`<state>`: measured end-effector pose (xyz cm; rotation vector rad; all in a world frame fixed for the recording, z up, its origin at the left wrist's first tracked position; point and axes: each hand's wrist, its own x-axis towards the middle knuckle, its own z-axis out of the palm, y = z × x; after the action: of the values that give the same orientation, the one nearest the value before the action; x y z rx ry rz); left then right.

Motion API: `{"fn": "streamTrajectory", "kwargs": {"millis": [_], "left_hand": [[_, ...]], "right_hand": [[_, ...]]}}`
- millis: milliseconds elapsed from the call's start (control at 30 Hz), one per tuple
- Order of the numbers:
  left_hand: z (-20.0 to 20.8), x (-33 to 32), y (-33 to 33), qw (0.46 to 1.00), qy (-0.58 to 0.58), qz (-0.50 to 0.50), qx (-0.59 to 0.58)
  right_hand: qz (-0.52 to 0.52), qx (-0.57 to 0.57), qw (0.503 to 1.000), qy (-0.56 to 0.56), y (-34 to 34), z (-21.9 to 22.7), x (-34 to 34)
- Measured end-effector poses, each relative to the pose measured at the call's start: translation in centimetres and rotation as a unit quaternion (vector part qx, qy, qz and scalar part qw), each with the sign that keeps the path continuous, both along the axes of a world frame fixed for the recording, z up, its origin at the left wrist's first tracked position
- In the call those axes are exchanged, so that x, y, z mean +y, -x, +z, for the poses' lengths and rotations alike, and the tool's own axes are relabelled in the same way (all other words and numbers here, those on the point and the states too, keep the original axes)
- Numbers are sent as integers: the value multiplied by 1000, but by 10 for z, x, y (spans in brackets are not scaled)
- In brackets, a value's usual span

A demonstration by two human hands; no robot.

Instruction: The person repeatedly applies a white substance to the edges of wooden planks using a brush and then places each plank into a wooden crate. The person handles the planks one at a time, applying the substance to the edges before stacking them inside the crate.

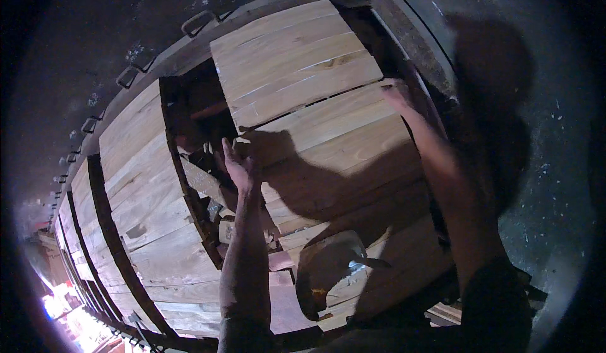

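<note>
Pale wooden planks (347,157) lie side by side in a panel-like layer below me, partly under my shadow. At the left ends of these planks is my left hand (240,169), its fingers apart and pointing away from me. My right hand (396,95) is at the opposite ends, with its fingertips against the far plank's corner. Its fingers look stretched out, though part of them is hard to see. Just beyond, across a narrow dark gap, lies another group of planks (297,56).
A long metal-rimmed bay (252,13) with several loop handles (199,22) surrounds the wood. More plank groups (148,208) extend leftward, separated by dark gaps. Wood offcuts (227,230) fill the gap beside my left forearm. Dark floor (543,195) lies at right.
</note>
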<state>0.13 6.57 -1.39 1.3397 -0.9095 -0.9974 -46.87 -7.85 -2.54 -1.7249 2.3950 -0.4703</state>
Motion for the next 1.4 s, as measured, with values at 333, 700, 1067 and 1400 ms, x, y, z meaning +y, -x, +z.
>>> {"fn": "streamTrajectory", "kwargs": {"millis": [333, 700, 1067, 1400], "left_hand": [[110, 56, -11, 993, 6, 117, -14], [55, 190, -15, 879, -11, 189, 437], [37, 215, -25, 858, -10, 140, 494], [79, 207, -37, 990, -93, -36, -100]], "right_hand": [[67, -328, 940, 72, -66, 122, 94], [-7, -708, 691, 141, -7, 66, 229], [113, -539, 804, 224, -25, 94, 242], [12, -338, 940, 36, -20, 98, 237]]}}
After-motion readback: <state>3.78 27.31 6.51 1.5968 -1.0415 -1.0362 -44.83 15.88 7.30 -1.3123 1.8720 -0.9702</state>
